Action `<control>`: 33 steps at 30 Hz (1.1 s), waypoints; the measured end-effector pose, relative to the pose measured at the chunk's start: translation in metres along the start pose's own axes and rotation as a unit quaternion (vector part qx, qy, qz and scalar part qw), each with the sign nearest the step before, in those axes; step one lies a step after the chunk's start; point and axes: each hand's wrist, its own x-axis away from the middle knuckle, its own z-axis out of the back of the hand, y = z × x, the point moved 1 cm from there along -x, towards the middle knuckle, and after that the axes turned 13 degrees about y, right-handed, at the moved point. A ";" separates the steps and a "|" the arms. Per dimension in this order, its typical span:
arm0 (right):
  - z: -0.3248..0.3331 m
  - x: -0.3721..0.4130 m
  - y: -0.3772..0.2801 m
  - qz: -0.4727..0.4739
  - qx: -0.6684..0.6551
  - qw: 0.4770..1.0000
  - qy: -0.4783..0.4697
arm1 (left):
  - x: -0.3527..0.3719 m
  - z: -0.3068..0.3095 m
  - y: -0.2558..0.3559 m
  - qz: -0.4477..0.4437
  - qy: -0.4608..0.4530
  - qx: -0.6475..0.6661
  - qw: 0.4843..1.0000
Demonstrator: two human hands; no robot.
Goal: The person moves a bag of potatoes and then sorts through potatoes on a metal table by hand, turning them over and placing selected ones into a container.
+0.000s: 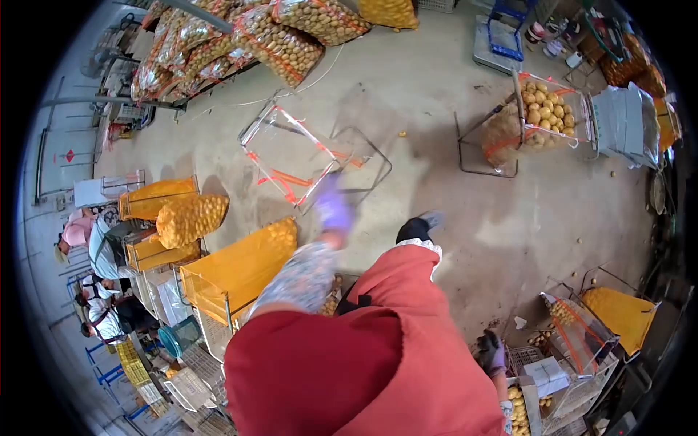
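Observation:
My left hand (333, 206), in a purple glove and smeared by motion, reaches forward over the near right corner of a metal bag stand (377, 174). A clear plastic bag (291, 154) with red-orange edging is stretched across the stand's top, and its inside looks empty. The left fingertips overlap the stand's rim, their grip lost in the blur. Low at my right side, my right hand (492, 352) hangs with its dark-stained gloved fingers loosely apart and nothing in them. It is nearest to a crate (523, 356) beside some potatoes (519, 410).
Filled potato sacks (287, 43) are piled at the back left. A second stand (486, 173) holds a bag of potatoes (547, 109) at right. Orange mesh bags (236, 269) stand at left, near other people (102, 309). A blue scale (502, 40) stands farther back.

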 end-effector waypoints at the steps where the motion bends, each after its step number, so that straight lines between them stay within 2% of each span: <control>1: -0.007 0.009 0.007 -0.063 -0.019 0.997 -0.029 | 0.002 0.033 -0.052 0.231 0.075 0.056 0.969; 2: -0.016 0.010 0.011 0.010 0.053 0.998 -0.033 | 0.007 0.058 -0.105 0.174 0.154 -0.155 0.960; 3: -0.028 0.007 0.015 0.079 0.124 0.988 -0.039 | -0.002 0.096 -0.129 0.202 0.211 -0.127 0.948; 4: -0.058 0.023 -0.007 0.147 0.192 0.969 -0.042 | -0.016 0.121 -0.145 0.216 0.195 -0.146 0.946; 5: -0.080 0.030 -0.039 0.053 0.203 0.975 -0.067 | -0.032 0.134 -0.159 0.228 0.176 -0.162 0.944; 6: -0.117 0.044 -0.077 0.148 0.264 0.950 -0.077 | -0.046 0.133 -0.172 0.223 0.168 -0.142 0.950; 8: -0.186 0.050 -0.115 0.163 0.231 0.950 -0.135 | -0.075 0.120 -0.199 0.206 0.146 -0.098 0.963; 9: -0.229 0.062 -0.141 0.180 0.233 0.941 -0.167 | -0.087 0.110 -0.223 0.162 0.131 -0.130 0.969; 11: -0.317 0.100 -0.193 0.098 0.197 0.935 -0.279 | -0.132 0.073 -0.277 0.055 0.106 -0.175 0.977; 12: -0.360 0.086 -0.177 0.107 0.224 0.923 -0.293 | -0.159 0.066 -0.289 0.033 0.080 -0.185 0.979; 13: -0.405 0.104 -0.201 0.117 0.294 0.908 -0.275 | -0.188 0.047 -0.341 -0.029 0.033 -0.211 0.977; 14: -0.463 0.054 -0.128 0.278 0.191 0.902 -0.271 | -0.221 0.048 -0.324 0.067 -0.040 -0.187 0.979; 15: -0.508 0.066 -0.147 0.073 0.243 0.932 -0.258 | -0.242 0.017 -0.381 0.001 -0.030 -0.170 0.985; 16: -0.532 0.077 -0.158 0.030 0.159 0.958 -0.237 | -0.264 -0.027 -0.440 0.027 -0.024 -0.143 0.989; 17: -0.556 0.089 -0.167 -0.010 0.071 0.974 -0.215 | -0.271 -0.051 -0.436 0.152 -0.131 0.050 0.978; 18: -0.562 0.101 -0.180 -0.045 0.025 0.973 -0.226 | -0.284 -0.051 -0.429 0.282 -0.228 0.215 0.907; 19: -0.572 0.102 -0.177 -0.064 -0.067 0.962 -0.257 | -0.284 -0.060 -0.430 0.302 -0.200 0.234 0.902; 20: -0.573 0.089 -0.163 -0.083 -0.116 0.958 -0.247 | -0.278 -0.055 -0.413 0.314 -0.178 0.249 0.899; 21: -0.570 0.072 -0.149 -0.097 -0.169 0.951 -0.242 | -0.281 -0.057 -0.413 0.253 -0.181 0.230 0.922; 23: -0.524 0.060 -0.143 -0.142 -0.262 0.941 -0.163 | -0.268 -0.034 -0.349 0.281 -0.297 0.242 0.880; 25: -0.461 0.048 -0.133 -0.073 -0.336 0.934 -0.094 | -0.241 0.001 -0.231 0.278 -0.350 0.278 0.850; 28: -0.351 0.057 -0.126 0.027 -0.357 0.932 -0.050 | -0.193 0.036 -0.069 0.254 -0.400 0.341 0.812; 29: -0.318 0.068 -0.122 0.051 -0.384 0.921 -0.035 | -0.174 0.041 -0.023 0.255 -0.381 0.349 0.817; 30: -0.286 0.075 -0.114 0.053 -0.399 0.915 0.006 | -0.158 0.038 0.001 0.242 -0.403 0.365 0.804; 32: -0.222 0.091 -0.096 0.136 -0.390 0.908 0.072 | -0.124 0.034 0.044 0.241 -0.458 0.406 0.753; 33: -0.192 0.093 -0.080 0.174 -0.380 0.900 0.118 | -0.099 0.036 0.069 0.259 -0.459 0.410 0.744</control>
